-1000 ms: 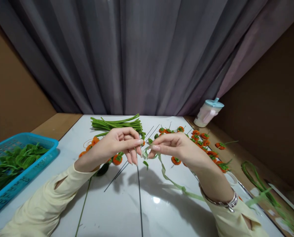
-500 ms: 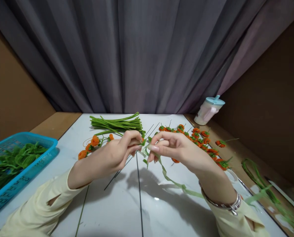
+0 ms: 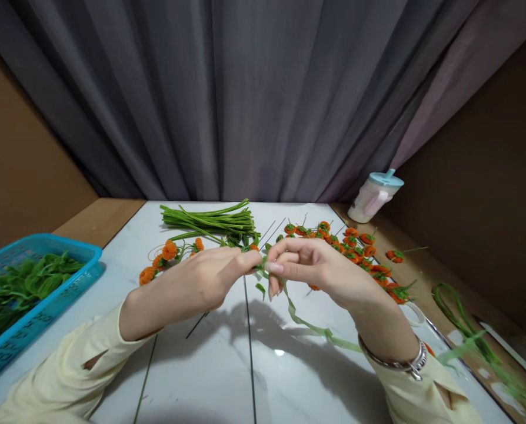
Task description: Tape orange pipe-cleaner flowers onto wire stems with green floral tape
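Near the middle of the white table, my left hand (image 3: 201,280) is closed, palm down, its fingertips pinching the end of a thin green stem. Right beside it, my right hand (image 3: 318,265) pinches the same green piece and the pale green tape (image 3: 305,321), which trails down and right toward my wrist. A small green leaf (image 3: 260,288) hangs just below the fingertips. Orange and green flowers (image 3: 353,247) lie behind my right hand, and more orange flowers (image 3: 169,250) lie behind my left forearm.
A bundle of green stems (image 3: 210,221) lies at the table's back. The blue basket (image 3: 80,253) at the left holds green leaves (image 3: 37,280). At the back right stands a lidded cup (image 3: 373,199). A white ring (image 3: 415,315) sits by my right wrist, and green strands (image 3: 461,312) lie farther right.
My left hand has rolled over, so its back now faces up, and its fingertips have come closer to my right hand. The right hand has hardly moved.
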